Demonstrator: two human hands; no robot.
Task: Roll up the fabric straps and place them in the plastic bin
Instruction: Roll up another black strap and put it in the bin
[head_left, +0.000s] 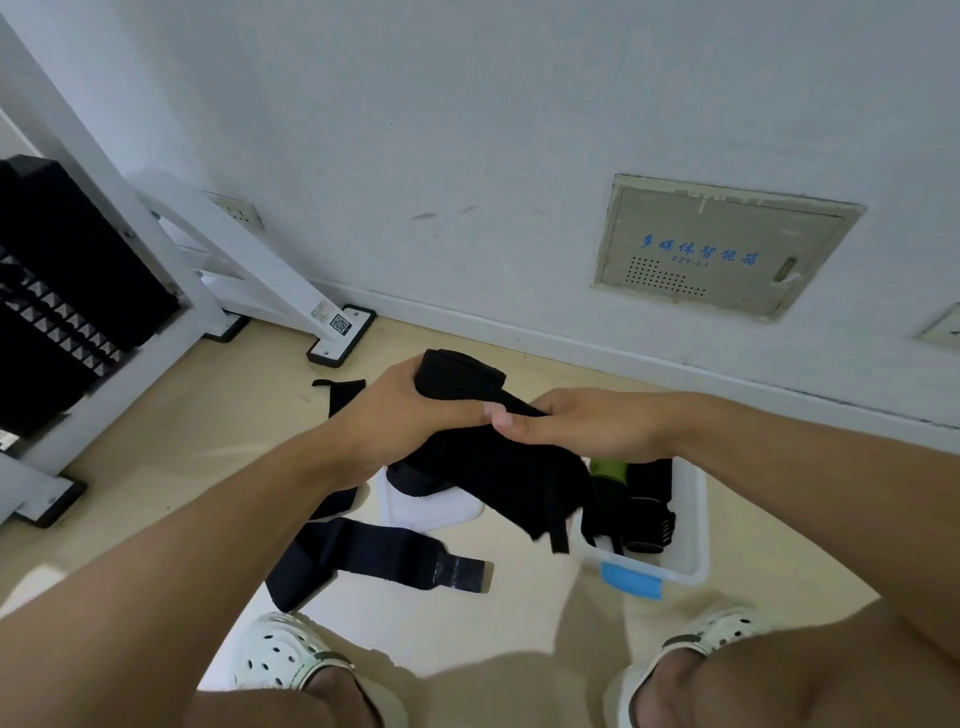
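A black fabric strap (498, 473) is held in both hands above the floor. My left hand (400, 410) grips its partly rolled end, which sticks up past my fingers. My right hand (582, 421) pinches the strap beside it, and the loose tail hangs down over the clear plastic bin (691, 540). The bin holds several rolled items, one of them green (608, 470). A dark blue strap (374, 556) lies unrolled on the floor to the left of the bin. Another black strap (340, 392) lies farther back, partly hidden by my left arm.
A white lid (431, 512) lies flat beside the bin, which has a blue clip (631, 579). A white metal frame (249, 270) with black feet and black weight plates stands at the left. The wall with a panel (722, 244) is close ahead. My sandalled feet are below.
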